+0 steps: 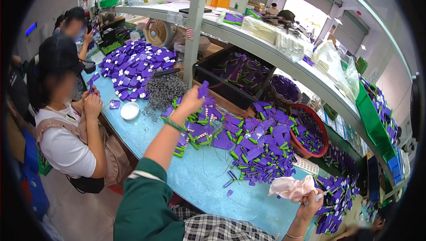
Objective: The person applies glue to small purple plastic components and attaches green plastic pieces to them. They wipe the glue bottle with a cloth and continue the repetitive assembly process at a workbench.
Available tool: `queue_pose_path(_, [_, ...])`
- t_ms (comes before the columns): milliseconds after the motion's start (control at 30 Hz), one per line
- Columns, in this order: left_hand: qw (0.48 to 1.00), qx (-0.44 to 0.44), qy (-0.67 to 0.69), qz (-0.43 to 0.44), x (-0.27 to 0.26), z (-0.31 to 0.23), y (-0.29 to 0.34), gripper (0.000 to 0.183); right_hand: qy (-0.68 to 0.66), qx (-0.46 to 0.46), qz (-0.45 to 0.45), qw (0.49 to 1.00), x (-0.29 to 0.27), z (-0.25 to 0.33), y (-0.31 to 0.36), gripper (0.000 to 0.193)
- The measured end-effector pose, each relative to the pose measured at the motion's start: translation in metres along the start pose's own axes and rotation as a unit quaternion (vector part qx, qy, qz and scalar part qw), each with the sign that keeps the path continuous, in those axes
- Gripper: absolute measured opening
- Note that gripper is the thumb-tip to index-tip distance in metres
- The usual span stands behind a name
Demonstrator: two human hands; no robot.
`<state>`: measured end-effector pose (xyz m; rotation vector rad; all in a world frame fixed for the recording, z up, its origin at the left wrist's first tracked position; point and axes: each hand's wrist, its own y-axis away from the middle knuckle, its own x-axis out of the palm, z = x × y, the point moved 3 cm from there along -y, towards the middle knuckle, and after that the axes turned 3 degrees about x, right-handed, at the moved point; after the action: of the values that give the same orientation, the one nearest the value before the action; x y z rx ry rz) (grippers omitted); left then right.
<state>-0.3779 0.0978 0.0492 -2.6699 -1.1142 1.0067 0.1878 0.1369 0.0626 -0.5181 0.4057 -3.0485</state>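
Observation:
My left hand (192,100) reaches forward over the bench, a green bangle at its wrist. Its fingers are closed on a small flat purple plastic piece (203,88). Beneath it spreads a heap of purple pieces with bright green ends (202,128). At the near right, my right hand (312,206) grips a crumpled pale pink cloth (292,188). Something whitish also shows between its fingers, too small to make out. A larger pile of purple-and-green pieces (262,145) lies between my hands, and more of them (336,201) lie beyond my right hand.
A metal shelf post (195,32) and overhead shelf (266,39) stand close ahead. Behind the piles are a black crate (230,88) and a red basin (326,141). To the left are grey metal pieces (166,91), a white bowl (129,111) and a seated co-worker (73,143).

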Motion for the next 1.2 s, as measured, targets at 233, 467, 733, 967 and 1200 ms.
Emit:
queue_pose_path(233, [0.904, 0.114, -0.355, -0.209, -0.009, -0.038, -0.005, 0.046, -0.021, 0.038, -0.004, 0.999, -0.006, 0.010, 0.036, 0.009])
queue_pose_path(467, [0.901, 0.199, 0.237, 0.303, 0.133, -0.177, 0.161, 0.023, 0.019, 0.105, 0.058, 0.993, 0.020, 0.014, 0.035, 0.011])
queue_pose_path(733, [0.767, 0.000, 0.458, 0.449, 0.178, -0.235, 0.229, 0.028, 0.299, -0.231, 0.116, 0.919, 0.034, 0.041, 0.036, 0.023])
queue_pose_path(967, [0.712, 0.016, 0.444, 0.544, 0.187, -0.250, 0.230, 0.027, 0.445, -0.055, 0.224, 0.865, 0.014, 0.009, 0.050, 0.025])
queue_pose_path(1200, [0.669, -0.049, 0.637, 0.380, 0.185, -0.235, 0.206, 0.018, 0.276, 0.181, 0.354, 0.875, 0.033, -0.002, 0.051, 0.008])
